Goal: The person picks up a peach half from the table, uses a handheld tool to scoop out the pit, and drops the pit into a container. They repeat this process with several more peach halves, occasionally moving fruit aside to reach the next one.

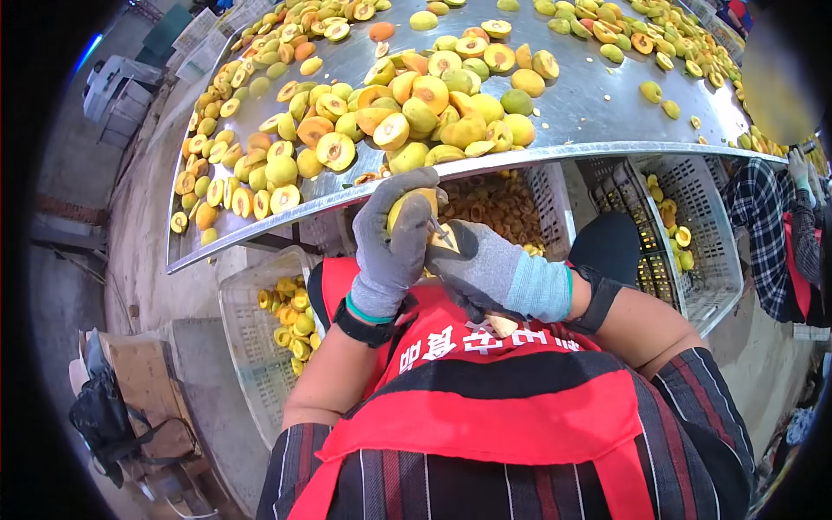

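Head view: left hand (pixel 387 243) grips half-hidden fruit (pixel 398 213); right hand (pixel 487 270) clasps, apparently, a tool (pixel 447 237).

The left hand (pixel 386 238) covers part of a fruit (pixel 411 206); the right hand (pixel 498 269) hides most of a wooden handle (pixel 501 326). The top edge crops the metal table (pixel 607 117). At far right, a co-worker (pixel 761 230) is cut off; above, a yellow patch (pixel 784 78) is too blurred to name.
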Tool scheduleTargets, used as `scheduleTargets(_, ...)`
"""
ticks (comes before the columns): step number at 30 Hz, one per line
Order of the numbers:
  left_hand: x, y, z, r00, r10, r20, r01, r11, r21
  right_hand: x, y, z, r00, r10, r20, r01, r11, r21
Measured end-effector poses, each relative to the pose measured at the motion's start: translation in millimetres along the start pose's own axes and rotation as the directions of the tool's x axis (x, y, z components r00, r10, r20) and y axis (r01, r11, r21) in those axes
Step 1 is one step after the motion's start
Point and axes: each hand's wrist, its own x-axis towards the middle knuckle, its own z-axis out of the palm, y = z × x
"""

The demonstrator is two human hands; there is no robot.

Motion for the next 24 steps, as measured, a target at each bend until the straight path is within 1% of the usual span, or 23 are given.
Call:
scheduleTargets(1, -0.3, 0.3, -0.7, 1.000, -0.002, 0.001, 0.002, 1.000, 0.000, -0.4, 1.4, 1.2, 1.000, 0.001, 0.000, -0.001, 1.000, 0.002)
scheduleTargets(3, 1.8, 1.9, -2.8, 0.996, 0.060, 0.068, -0.064, 0.996, 0.058, -1.2, 6.6, 2.3, 0.979, -0.174, -0.103, 0.168, 0.984, -0.062)
scheduleTargets(4, 4.2, 2.0, -6.0, 0.996, 0.057, 0.068, -0.061, 0.997, 0.056, 4.5, 19.7, 1.9, 0.980, -0.171, -0.103, 0.166, 0.984, -0.061)
scheduleTargets(5, 7.6, 1.7, -10.4, 0.982, -0.067, 0.179, 0.069, 0.998, -0.008, 12.9, 27.6, 2.1, 0.853, -0.499, -0.155, 0.401, 0.815, -0.418)
scheduleTargets(6, 8.9, 1.5, -12.7, 0.938, -0.179, 0.296, 0.204, 0.977, -0.057, 17.6, 33.5, 1.7, 0.635, -0.769, -0.074, 0.499, 0.482, -0.720)
scheduleTargets(7, 7.5, -1.7, -11.4, 0.938, -0.179, 0.296, 0.204, 0.977, -0.057, 15.5, 38.6, -2.1, 0.636, -0.768, -0.074, 0.499, 0.482, -0.721)
scheduleTargets(8, 5.0, -7.7, -8.7, 0.956, -0.179, 0.233, 0.209, 0.972, -0.111, 4.9, 12.6, -5.0, 0.900, -0.428, -0.085, 0.330, 0.795, -0.509)
scheduleTargets(9, 3.2, -10.7, -5.7, 0.969, -0.182, 0.168, 0.209, 0.964, -0.163, -1.6, -4.2, -7.0, 1.000, -0.021, 0.017, 0.025, 0.959, -0.281)
scheduleTargets(10, 2.8, -9.2, -1.9, 0.969, -0.181, 0.167, 0.209, 0.964, -0.163, -2.4, -9.1, -8.3, 1.000, -0.021, 0.018, 0.026, 0.959, -0.282)
scheduleTargets(11, 2.5, -6.6, 2.5, 0.994, -0.082, 0.067, 0.090, 0.987, -0.133, -2.7, -12.4, -9.3, 0.996, 0.087, 0.033, -0.082, 0.987, -0.135)
scheduleTargets(12, 1.7, -5.1, 4.7, 0.999, 0.022, -0.028, -0.025, 0.995, -0.091, -3.1, -13.1, -9.3, 0.979, 0.192, 0.064, -0.193, 0.981, 0.015)
scheduleTargets(13, 2.1, -5.1, 2.9, 0.999, 0.021, -0.027, -0.023, 0.996, -0.091, 0.1, -3.7, -8.0, 0.979, 0.192, 0.065, -0.194, 0.981, 0.016)
scheduleTargets(14, 4.7, -5.5, -0.3, 0.998, 0.028, 0.054, -0.026, 0.999, -0.022, 6.6, 13.7, -6.6, 0.995, -0.104, -0.008, 0.094, 0.926, -0.366)
scheduleTargets(15, 6.1, -5.7, -1.4, 0.990, 0.028, 0.136, -0.035, 0.998, 0.046, 9.4, 23.2, -5.2, 0.919, -0.394, 0.038, 0.307, 0.649, -0.696)
scheduleTargets(16, 6.2, -6.0, -0.3, 0.990, 0.030, 0.138, -0.036, 0.998, 0.044, 9.2, 28.8, -5.5, 0.941, -0.337, 0.027, 0.246, 0.628, -0.739)
scheduleTargets(17, 3.9, -6.8, 1.5, 0.989, -0.047, 0.139, 0.050, 0.999, -0.014, 8.2, 33.9, -4.2, 0.942, -0.334, 0.024, 0.242, 0.630, -0.738)
scheduleTargets(19, 1.8, -8.9, 4.9, 0.970, -0.193, 0.148, 0.213, 0.968, -0.130, 7.6, 40.6, -4.2, 0.854, -0.521, 0.005, 0.335, 0.541, -0.771)
scheduleTargets(20, 1.9, -10.2, 3.2, 0.970, -0.192, 0.148, 0.212, 0.968, -0.133, 3.7, 30.9, -6.1, 0.855, -0.519, 0.005, 0.333, 0.540, -0.773)
scheduleTargets(21, 3.3, -12.0, -1.5, 0.938, -0.249, 0.240, 0.296, 0.937, -0.185, -2.2, 12.6, -9.4, 0.977, -0.212, -0.025, 0.170, 0.843, -0.511)
scheduleTargets(22, 3.9, -13.1, -5.4, 0.893, -0.299, 0.336, 0.385, 0.895, -0.227, -5.4, 3.1, -10.9, 0.992, 0.110, 0.060, -0.096, 0.976, -0.193)
scheduleTargets(23, 6.6, -12.7, -7.3, 0.893, -0.299, 0.335, 0.384, 0.895, -0.226, -5.7, 3.3, -12.1, 0.992, 0.109, 0.060, -0.096, 0.976, -0.193)
scheduleTargets(24, 11.7, -11.2, -8.6, 0.867, -0.293, 0.403, 0.386, 0.907, -0.170, -6.6, 3.8, -14.2, 0.983, 0.153, 0.098, -0.139, 0.981, -0.136)
